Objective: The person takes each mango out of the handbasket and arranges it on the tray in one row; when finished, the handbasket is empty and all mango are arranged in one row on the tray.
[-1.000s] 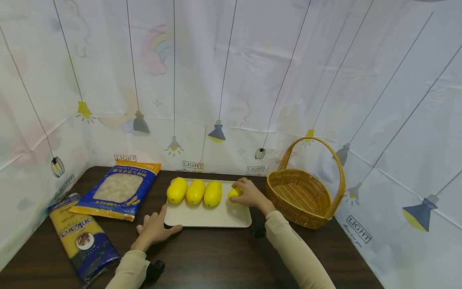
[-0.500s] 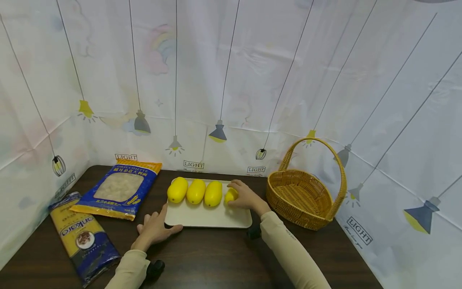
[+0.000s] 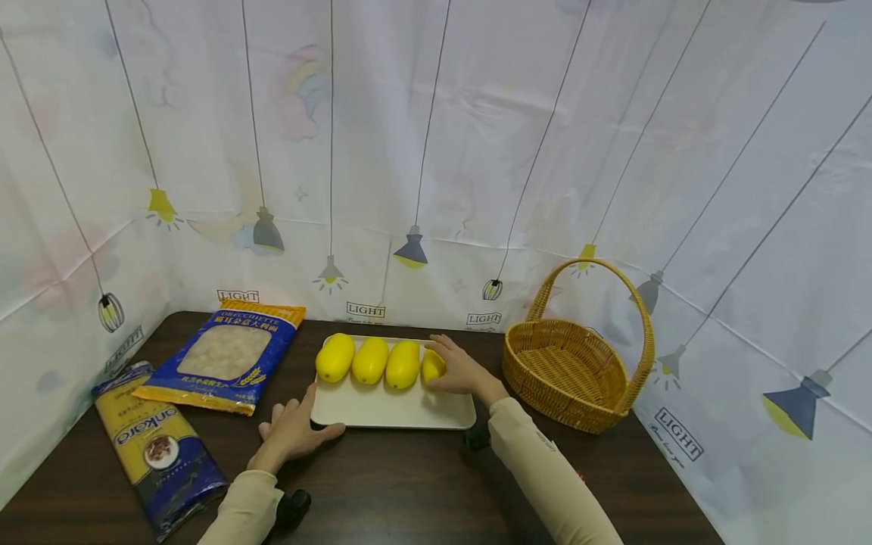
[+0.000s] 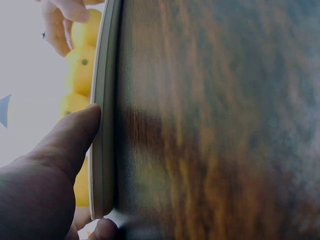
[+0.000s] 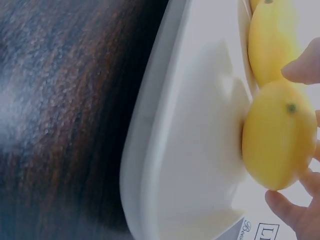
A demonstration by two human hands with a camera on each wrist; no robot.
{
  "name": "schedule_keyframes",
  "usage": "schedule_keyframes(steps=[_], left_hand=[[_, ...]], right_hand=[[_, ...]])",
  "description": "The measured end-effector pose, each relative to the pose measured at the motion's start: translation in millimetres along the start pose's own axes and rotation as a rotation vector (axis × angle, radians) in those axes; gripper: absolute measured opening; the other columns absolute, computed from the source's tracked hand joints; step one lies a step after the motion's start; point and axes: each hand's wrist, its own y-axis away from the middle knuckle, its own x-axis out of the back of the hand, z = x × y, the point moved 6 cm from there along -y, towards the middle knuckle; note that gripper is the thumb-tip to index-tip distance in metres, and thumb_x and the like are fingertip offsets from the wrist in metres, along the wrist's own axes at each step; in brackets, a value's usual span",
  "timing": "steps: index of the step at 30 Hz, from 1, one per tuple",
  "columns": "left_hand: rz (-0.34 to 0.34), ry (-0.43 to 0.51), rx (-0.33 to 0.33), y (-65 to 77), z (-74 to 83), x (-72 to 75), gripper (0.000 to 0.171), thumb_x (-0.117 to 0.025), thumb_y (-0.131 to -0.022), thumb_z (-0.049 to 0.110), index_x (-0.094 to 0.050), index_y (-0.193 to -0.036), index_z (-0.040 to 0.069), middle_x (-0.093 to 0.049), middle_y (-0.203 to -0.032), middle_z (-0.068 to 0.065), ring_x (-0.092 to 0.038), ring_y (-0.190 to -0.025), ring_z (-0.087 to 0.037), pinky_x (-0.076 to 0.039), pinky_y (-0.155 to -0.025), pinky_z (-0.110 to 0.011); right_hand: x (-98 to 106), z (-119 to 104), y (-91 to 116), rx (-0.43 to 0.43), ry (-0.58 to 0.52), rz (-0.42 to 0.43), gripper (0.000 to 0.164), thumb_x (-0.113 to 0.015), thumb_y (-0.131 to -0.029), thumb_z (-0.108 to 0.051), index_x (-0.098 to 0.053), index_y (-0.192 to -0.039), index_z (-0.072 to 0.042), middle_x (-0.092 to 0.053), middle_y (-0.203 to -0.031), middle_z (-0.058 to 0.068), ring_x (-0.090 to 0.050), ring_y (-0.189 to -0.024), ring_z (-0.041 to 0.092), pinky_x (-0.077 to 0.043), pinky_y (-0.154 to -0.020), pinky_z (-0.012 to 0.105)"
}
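Note:
My right hand (image 3: 462, 372) holds a yellow oval fruit (image 5: 280, 135) at the right end of a row on a white rectangular tray (image 3: 381, 412). In the right wrist view its thumb lies at the near side, fingers around the far end; a small dark spot marks the fruit. Beside it in the row lie smooth yellow fruits (image 3: 403, 365), all lengthwise. At the tray's front left corner, my left hand (image 3: 293, 433) rests with a straight thumb (image 4: 75, 132) against the front rim and the index finger along the left side.
To the right of the tray stands a wicker basket (image 3: 511, 371) with a tall handle. On the left, a blue orecchiette bag (image 3: 225, 356) overlaps a yellow and blue pasta packet (image 3: 160, 450). A printed curtain (image 3: 436, 151) hangs behind the dark wooden table (image 3: 402, 492).
My right hand has slid left across the tray with the fruit, bringing it close to the third fruit, and the fruit has turned lengthwise. My left hand has stayed at the tray's corner.

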Motion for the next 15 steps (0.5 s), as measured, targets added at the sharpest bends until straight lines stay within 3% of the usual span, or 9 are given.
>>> schedule_keyframes(steps=[7,15], left_hand=[[-0.003,-0.005,0.003,0.7,-0.8,2.0,0.108,-0.064,-0.073,0.070,-0.016,-0.154,0.018,-0.048,-0.129,-0.022,-0.038,-0.107,-0.037,-0.029,-0.080,-0.054],[0.027,-0.024,-0.017,-1.1,-3.4,5.2,0.107,-0.063,-0.072,0.072,-0.016,-0.153,0.019,-0.050,-0.128,-0.023,-0.040,-0.108,-0.039,-0.030,-0.076,-0.052]], right_hand=[[6,1,10,-0.074,0.000,0.028,0.077,-0.068,-0.079,-0.038,-0.037,-0.146,-0.017,-0.022,-0.159,0.007,-0.015,-0.149,0.031,-0.024,-0.116,0.052],[22,11,37,-0.176,-0.070,0.167,0.070,-0.059,-0.087,-0.036,-0.033,-0.147,-0.013,-0.028,-0.155,0.013,-0.030,-0.142,0.035,-0.031,-0.110,0.054]])
